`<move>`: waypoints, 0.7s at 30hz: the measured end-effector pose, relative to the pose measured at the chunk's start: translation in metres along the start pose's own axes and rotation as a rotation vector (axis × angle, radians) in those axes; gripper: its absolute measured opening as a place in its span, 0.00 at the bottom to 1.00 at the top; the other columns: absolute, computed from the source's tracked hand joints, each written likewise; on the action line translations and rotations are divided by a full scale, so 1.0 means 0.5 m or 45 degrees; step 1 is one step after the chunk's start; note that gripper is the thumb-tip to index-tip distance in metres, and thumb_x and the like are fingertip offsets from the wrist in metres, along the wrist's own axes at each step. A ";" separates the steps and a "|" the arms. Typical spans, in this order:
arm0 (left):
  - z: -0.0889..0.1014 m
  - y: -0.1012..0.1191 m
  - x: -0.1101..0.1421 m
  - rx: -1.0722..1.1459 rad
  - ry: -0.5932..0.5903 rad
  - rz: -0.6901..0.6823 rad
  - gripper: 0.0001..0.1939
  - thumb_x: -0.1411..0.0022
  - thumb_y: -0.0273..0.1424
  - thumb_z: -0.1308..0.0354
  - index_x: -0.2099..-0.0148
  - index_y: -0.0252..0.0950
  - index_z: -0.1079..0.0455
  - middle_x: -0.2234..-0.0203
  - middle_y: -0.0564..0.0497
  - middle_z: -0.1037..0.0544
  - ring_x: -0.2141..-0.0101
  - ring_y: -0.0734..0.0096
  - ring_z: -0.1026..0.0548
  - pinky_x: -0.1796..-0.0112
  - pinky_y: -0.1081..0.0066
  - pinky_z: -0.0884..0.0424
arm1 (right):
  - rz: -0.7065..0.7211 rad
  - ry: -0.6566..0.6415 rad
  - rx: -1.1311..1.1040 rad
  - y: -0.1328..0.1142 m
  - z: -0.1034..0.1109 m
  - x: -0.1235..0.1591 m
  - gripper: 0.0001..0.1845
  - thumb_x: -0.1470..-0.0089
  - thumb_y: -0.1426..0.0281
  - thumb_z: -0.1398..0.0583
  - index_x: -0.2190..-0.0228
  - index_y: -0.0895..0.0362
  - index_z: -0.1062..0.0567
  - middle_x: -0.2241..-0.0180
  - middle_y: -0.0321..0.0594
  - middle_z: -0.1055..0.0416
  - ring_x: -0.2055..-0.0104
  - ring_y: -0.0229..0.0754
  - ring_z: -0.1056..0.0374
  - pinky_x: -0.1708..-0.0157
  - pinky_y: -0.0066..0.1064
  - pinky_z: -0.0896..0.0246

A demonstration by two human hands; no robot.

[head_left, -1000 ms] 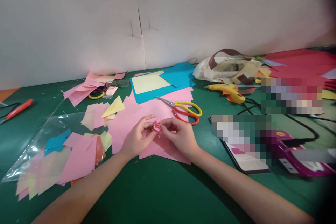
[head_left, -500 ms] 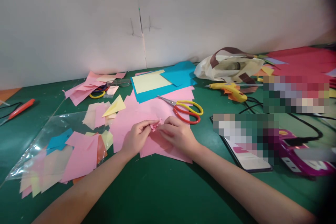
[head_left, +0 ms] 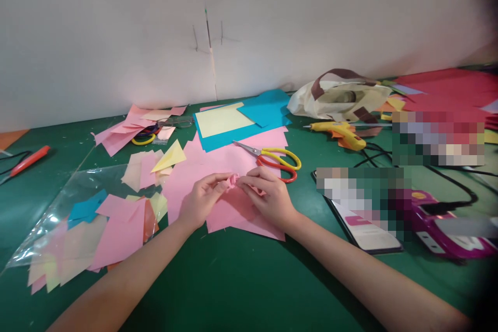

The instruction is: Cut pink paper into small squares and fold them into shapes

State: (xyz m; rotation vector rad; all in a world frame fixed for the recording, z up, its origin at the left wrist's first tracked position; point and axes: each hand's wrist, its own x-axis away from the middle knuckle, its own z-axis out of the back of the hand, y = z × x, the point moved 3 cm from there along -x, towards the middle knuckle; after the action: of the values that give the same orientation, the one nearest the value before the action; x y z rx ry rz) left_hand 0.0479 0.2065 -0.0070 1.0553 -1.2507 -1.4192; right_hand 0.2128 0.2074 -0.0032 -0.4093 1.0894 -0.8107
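Note:
Between my hands is a small folded piece of pink paper (head_left: 232,181), its exact shape too small to make out. My left hand (head_left: 203,198) pinches it from the left with thumb and forefinger. My right hand (head_left: 270,197) has its fingertips closed on the paper's right side. Both hands are over large pink paper sheets (head_left: 187,181) spread on the green table (head_left: 218,290). Just beyond my right hand, scissors (head_left: 268,158) with one yellow and one red handle lie on the pink sheets, blades pointing away to the left.
Blue sheets (head_left: 268,106) and a pale yellow sheet (head_left: 223,120) lie behind. Paper scraps (head_left: 120,228) rest around a clear plastic bag (head_left: 50,228) at left. Rightward are a yellow glue gun (head_left: 338,132), a cloth bag (head_left: 311,104), a phone (head_left: 373,236) and a purple device (head_left: 439,228).
The folded pink paper has shifted slightly right and turned between my fingertips. My right hand's fingers have changed their bend, with a gap now showing between thumb and fingers.

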 end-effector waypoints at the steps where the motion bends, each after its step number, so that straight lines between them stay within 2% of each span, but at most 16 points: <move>1: -0.001 -0.001 0.000 -0.013 -0.017 0.008 0.17 0.42 0.37 0.42 0.52 0.37 0.28 0.52 0.44 0.25 0.49 0.59 0.30 0.49 0.60 0.34 | -0.061 0.008 -0.034 -0.001 0.001 -0.002 0.09 0.45 0.72 0.43 0.68 0.54 0.22 0.72 0.39 0.32 0.73 0.37 0.36 0.74 0.30 0.36; 5: -0.006 0.000 0.001 -0.103 -0.081 -0.066 0.20 0.41 0.34 0.43 0.46 0.42 0.32 0.49 0.48 0.28 0.46 0.61 0.33 0.47 0.62 0.36 | -0.306 -0.014 -0.190 -0.001 -0.001 -0.007 0.05 0.49 0.72 0.40 0.71 0.56 0.23 0.73 0.39 0.28 0.74 0.37 0.34 0.77 0.28 0.39; 11: -0.010 0.004 0.003 -0.177 -0.126 -0.145 0.18 0.38 0.31 0.48 0.45 0.42 0.33 0.51 0.47 0.27 0.48 0.64 0.31 0.47 0.64 0.35 | -0.420 -0.065 -0.266 0.002 -0.011 -0.002 0.03 0.52 0.73 0.39 0.73 0.57 0.23 0.74 0.39 0.24 0.75 0.36 0.32 0.77 0.27 0.38; 14: -0.011 0.004 0.006 -0.195 -0.106 -0.127 0.17 0.38 0.30 0.49 0.47 0.39 0.30 0.49 0.47 0.27 0.48 0.64 0.31 0.47 0.65 0.36 | -0.336 -0.092 -0.209 0.000 -0.013 0.001 0.04 0.53 0.74 0.39 0.73 0.57 0.23 0.74 0.39 0.25 0.73 0.37 0.31 0.73 0.29 0.36; 18: -0.015 0.004 0.011 -0.272 -0.066 -0.030 0.16 0.38 0.29 0.50 0.50 0.36 0.28 0.52 0.48 0.24 0.49 0.65 0.29 0.47 0.64 0.34 | -0.061 -0.106 -0.031 -0.011 -0.019 0.007 0.05 0.51 0.75 0.41 0.73 0.58 0.24 0.79 0.39 0.30 0.77 0.36 0.35 0.76 0.28 0.37; 21: -0.017 0.010 0.014 -0.380 -0.016 -0.016 0.16 0.40 0.28 0.49 0.52 0.35 0.26 0.55 0.48 0.22 0.53 0.65 0.26 0.50 0.65 0.30 | 0.125 -0.086 0.113 -0.020 -0.025 0.013 0.07 0.49 0.75 0.43 0.73 0.58 0.24 0.78 0.40 0.30 0.76 0.37 0.36 0.75 0.29 0.36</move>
State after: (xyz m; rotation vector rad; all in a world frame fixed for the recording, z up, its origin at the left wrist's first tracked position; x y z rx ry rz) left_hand 0.0555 0.1979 -0.0031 0.8521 -1.0036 -1.5668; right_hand 0.1989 0.1969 -0.0060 -0.3039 0.9993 -0.7501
